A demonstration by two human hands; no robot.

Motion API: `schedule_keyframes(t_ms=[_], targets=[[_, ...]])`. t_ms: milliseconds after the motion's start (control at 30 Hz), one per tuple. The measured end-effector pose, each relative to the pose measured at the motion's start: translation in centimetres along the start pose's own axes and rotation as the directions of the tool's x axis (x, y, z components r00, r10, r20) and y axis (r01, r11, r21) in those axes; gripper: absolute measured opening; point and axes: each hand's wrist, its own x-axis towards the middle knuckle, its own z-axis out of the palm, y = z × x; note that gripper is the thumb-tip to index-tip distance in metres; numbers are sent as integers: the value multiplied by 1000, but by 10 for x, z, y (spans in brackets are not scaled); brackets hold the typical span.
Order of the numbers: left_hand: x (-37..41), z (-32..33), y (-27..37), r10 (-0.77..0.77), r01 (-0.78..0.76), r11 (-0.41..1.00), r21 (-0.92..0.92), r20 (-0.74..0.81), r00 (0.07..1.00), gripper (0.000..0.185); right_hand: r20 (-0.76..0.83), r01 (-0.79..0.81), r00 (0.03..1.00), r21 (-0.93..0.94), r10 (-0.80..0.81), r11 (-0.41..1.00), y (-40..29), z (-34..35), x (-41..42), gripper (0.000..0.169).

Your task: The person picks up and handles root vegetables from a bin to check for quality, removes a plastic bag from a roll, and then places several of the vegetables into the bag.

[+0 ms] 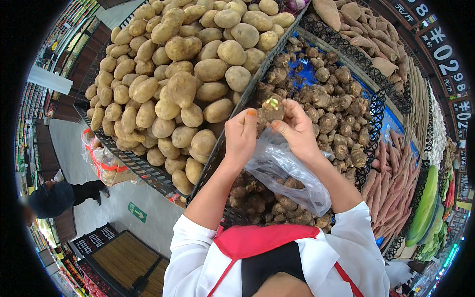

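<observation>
Over a crate of taro corms, my right hand (pixel 298 128) pinches one brown taro corm (pixel 271 113) with a pale green spot on top. My left hand (pixel 241 133) is at the corm's left side, thumb up and the other fingers mostly hidden; whether it grips the corm I cannot tell. A clear plastic bag (pixel 293 169) hangs by my right wrist, below both hands. Loose taro corms (pixel 328 122) lie around and beneath them, on a blue liner (pixel 304 76).
Potatoes (pixel 182 70) are heaped left of a black crate wall (pixel 252 87). Sweet potatoes (pixel 389 182) and a green winter melon (pixel 423 206) lie to the right. Price signs (pixel 443 55) line the right rim. A person (pixel 55 198) stands in the aisle at left, near a wood-topped stand (pixel 124 260).
</observation>
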Motion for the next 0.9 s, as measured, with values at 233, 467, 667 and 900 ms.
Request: schedule_keyframes(t_ms=[233,467,667,900], targets=[[5,6,4,194,-176,951,254,-47,980,37,3,230,969,-364,-245,903,7,9,6,35],[8,4,-6,34,-23,997,77,-152,988,32,77,-163,987,437,144,884,1,7,8,35],[13,-1,-5,-13,2,999,-53,-207,978,12,32,-113,994,270,108,956,3,-4,6,56],[16,-1,-2,440,-371,832,413,-83,894,39,-136,69,985,-236,-103,969,-3,-6,1,49]])
